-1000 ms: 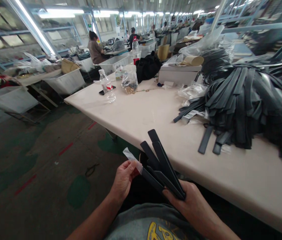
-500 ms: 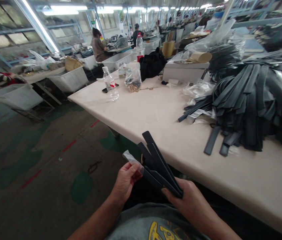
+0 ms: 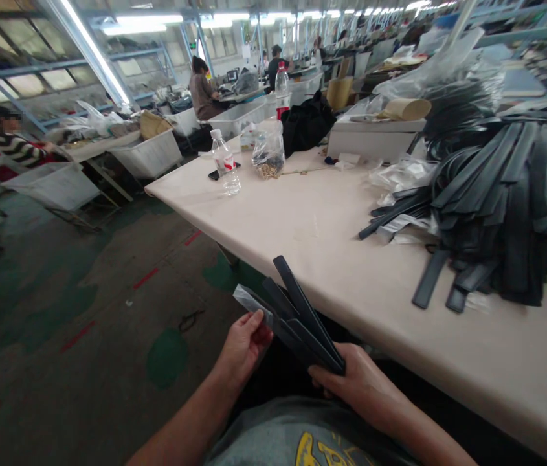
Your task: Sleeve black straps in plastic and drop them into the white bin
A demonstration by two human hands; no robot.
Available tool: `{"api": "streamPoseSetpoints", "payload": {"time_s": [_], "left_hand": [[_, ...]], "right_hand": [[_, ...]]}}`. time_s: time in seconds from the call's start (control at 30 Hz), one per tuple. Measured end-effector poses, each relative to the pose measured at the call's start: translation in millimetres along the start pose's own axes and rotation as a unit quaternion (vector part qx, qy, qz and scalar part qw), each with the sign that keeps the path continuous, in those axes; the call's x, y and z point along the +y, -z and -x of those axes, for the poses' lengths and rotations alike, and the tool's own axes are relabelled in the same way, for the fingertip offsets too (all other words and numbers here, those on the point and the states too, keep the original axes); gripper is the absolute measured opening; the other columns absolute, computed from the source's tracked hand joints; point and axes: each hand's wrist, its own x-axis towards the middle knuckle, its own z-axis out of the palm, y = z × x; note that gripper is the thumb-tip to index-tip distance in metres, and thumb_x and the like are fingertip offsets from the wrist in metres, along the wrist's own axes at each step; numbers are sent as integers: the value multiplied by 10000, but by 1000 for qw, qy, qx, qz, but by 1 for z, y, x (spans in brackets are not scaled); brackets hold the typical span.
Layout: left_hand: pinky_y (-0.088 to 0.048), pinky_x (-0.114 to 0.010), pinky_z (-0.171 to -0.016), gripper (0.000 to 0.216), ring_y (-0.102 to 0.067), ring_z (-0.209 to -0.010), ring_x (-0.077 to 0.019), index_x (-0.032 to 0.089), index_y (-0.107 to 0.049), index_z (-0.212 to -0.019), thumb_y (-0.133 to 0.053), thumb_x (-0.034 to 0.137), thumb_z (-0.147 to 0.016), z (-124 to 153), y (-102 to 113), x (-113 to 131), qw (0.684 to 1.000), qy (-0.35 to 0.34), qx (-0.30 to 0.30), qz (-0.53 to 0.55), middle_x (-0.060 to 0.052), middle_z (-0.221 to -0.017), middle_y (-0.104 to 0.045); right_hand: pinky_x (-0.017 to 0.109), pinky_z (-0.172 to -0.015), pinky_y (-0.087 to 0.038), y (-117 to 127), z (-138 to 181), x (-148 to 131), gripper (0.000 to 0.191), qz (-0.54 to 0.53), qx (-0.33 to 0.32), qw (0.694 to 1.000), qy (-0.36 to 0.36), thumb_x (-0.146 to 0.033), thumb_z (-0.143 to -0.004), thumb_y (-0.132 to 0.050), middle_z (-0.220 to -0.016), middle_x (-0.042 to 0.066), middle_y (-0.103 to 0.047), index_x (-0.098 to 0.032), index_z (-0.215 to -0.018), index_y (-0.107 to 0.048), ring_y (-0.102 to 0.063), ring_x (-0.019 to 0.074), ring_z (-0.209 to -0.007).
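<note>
Over my lap, beside the table's near edge, my right hand is closed around the lower ends of several black straps, whose free ends fan out up and to the left. My left hand pinches a thin, clear plastic sleeve between thumb and fingers. The sleeve sits at the end of one strap, and its tip sticks out past my fingertips. Whether that strap's end is fully inside the plastic, I cannot tell.
A large heap of black straps covers the right side of the table. Farther back stand a water bottle, a plastic bag of small parts, a black cloth bundle and a white box. Other people sit at distant tables.
The view has turned slightly left, so the table and heap appear farther right. My left hand and the plastic sleeve have shifted slightly; both hands keep their holds.
</note>
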Motion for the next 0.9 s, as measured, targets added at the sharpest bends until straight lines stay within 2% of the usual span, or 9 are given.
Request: {"api": "streamPoseSetpoints", "payload": {"time_s": [0.1, 0.2, 0.3, 0.47, 0.57, 0.67, 0.8, 0.9], "left_hand": [[-540, -232, -588, 284, -620, -532, -97, 148, -629, -703, -872, 259, -606, 0, 2, 8, 1000, -6, 9, 8, 25, -611, -672], [-547, -264, -613, 304, -653, -578, -138, 125, -655, -740, -877, 277, -598, 11, -7, -5, 999, 33, -23, -2, -28, -659, -699], [-535, -253, -634, 309, -663, -616, -142, 117, -670, -774, -863, 301, -620, 16, -13, -18, 997, 56, -55, -7, -59, -731, -720], [-524, -245, -600, 252, -624, -550, -110, 148, -644, -736, -847, 258, -638, 10, -3, -17, 999, 40, 19, 19, 3, -643, -679], [-524, -254, -612, 259, -638, -571, -124, 132, -661, -754, -852, 254, -630, 16, -4, -21, 998, 66, -23, 9, -17, -663, -689], [-518, -244, -618, 297, -656, -621, -135, 107, -690, -814, -854, 272, -629, 17, -7, -23, 995, 70, -65, -7, -56, -751, -723], [-509, -224, -577, 283, -644, -592, -114, 147, -675, -786, -859, 285, -621, 7, 0, -11, 1000, 24, 5, 9, -10, -707, -718], [-514, -233, -584, 272, -644, -583, -116, 148, -670, -771, -855, 285, -627, 8, -1, -10, 999, 31, 2, 8, -6, -692, -713]], "right_hand": [[235, -511, -410, -1, -1, 4, 241, 10, 19, 1000, -9, -340, -820, -545, -569, 0, -638, -177, -649, -592, -586, 154, -533], [242, -507, -423, -6, -13, -2, 246, 2, 39, 999, 6, -361, -831, -529, -585, 7, -644, -181, -671, -579, -595, 161, -533], [237, -502, -422, -9, -22, -8, 205, -11, 29, 999, 30, -343, -822, -536, -601, 2, -637, -181, -703, -577, -594, 159, -539], [236, -492, -383, -4, -15, -2, 247, 10, 12, 1000, 9, -382, -843, -527, -595, -8, -607, -186, -694, -557, -547, 152, -542], [245, -496, -355, -6, -14, -2, 273, 56, 47, 997, 25, -384, -844, -520, -584, -9, -582, -194, -649, -538, -514, 153, -553], [245, -502, -355, -9, -17, -7, 265, 50, 57, 997, 31, -392, -831, -537, -587, -9, -575, -191, -658, -547, -511, 154, -561], [238, -504, -379, -11, -15, -5, 235, 8, 3, 1000, 7, -364, -832, -530, -601, -4, -609, -184, -685, -563, -547, 157, -558], [244, -498, -367, -13, -16, -1, 240, 41, 31, 999, 15, -344, -831, -517, -574, -6, -600, -189, -651, -552, -537, 155, -540]]}}
